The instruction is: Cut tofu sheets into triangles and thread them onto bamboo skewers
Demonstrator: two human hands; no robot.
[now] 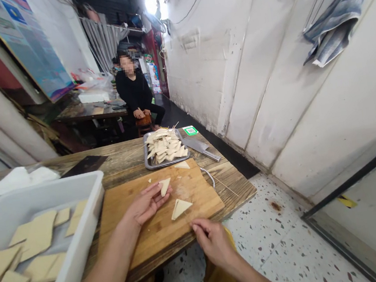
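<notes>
My left hand (148, 203) is over the wooden cutting board (146, 240), palm up, holding a pale triangular piece (165, 187) at its fingertips. A second stack of triangles (180, 208) lies on the board between my two hands, touched by neither. My right hand (213, 240) is at the board's near right edge, its thumb and index finger pressed together; anything between them is too small to make out. Another triangle (182, 165) lies at the board's far edge. Just beyond, a metal tray (148, 161) holds a heap of pale pieces (165, 145).
A white bin (88, 206) with flat pale sheets (40, 232) stands at the left. Right of the tray lie a cleaver (206, 151) and a thin stick (226, 187). A person (134, 90) sits beyond the table; a wall runs along the right.
</notes>
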